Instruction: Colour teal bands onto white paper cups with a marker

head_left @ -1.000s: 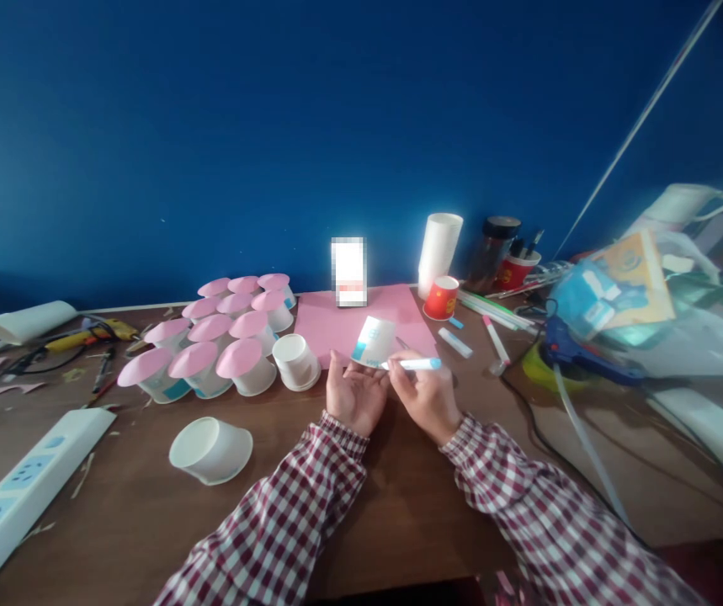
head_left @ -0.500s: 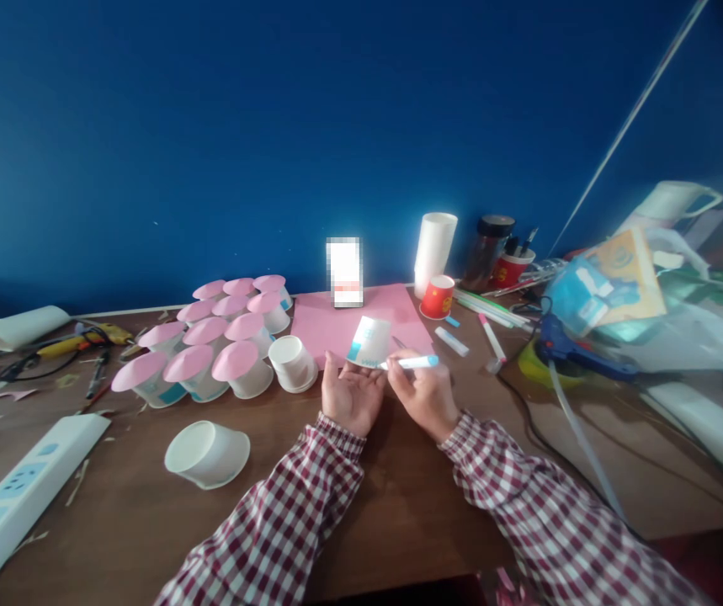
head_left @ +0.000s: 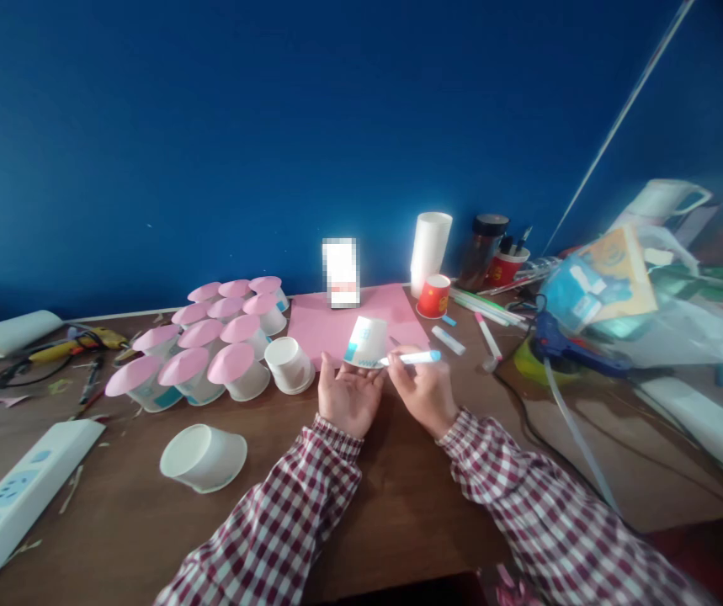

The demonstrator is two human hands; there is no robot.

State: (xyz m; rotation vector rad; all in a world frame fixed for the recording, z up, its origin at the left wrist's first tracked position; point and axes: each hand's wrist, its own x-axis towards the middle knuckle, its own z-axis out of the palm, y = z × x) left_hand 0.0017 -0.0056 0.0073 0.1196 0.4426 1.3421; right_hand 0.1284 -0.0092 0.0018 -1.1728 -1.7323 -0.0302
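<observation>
My left hand (head_left: 349, 399) lies palm up, its fingertips holding a white paper cup (head_left: 372, 337) with its wide rim towards me. The cup has a blue patch, and a small blue zigzag line runs near the rim. Pinched in my right hand (head_left: 425, 392) is a white marker with a light blue end (head_left: 419, 358), its tip at the rim end of the cup. To the left of my hands, a plain white cup (head_left: 289, 365) stands upside down. Another white cup (head_left: 204, 457) lies on its side closer to me.
Several cups with pink cone tops (head_left: 235, 364) stand at left. Behind my hands is pink paper (head_left: 310, 316) with a pixelated upright screen. At right are a red cup (head_left: 433, 296), stacked white cups (head_left: 432, 251), a marker cap (head_left: 448, 339) and a blue glue gun (head_left: 579, 349). A power strip (head_left: 61, 459) lies front left.
The view has shifted slightly, so most things appear a little further left. My right hand and the marker have moved slightly right relative to the table. Both hands keep their hold.
</observation>
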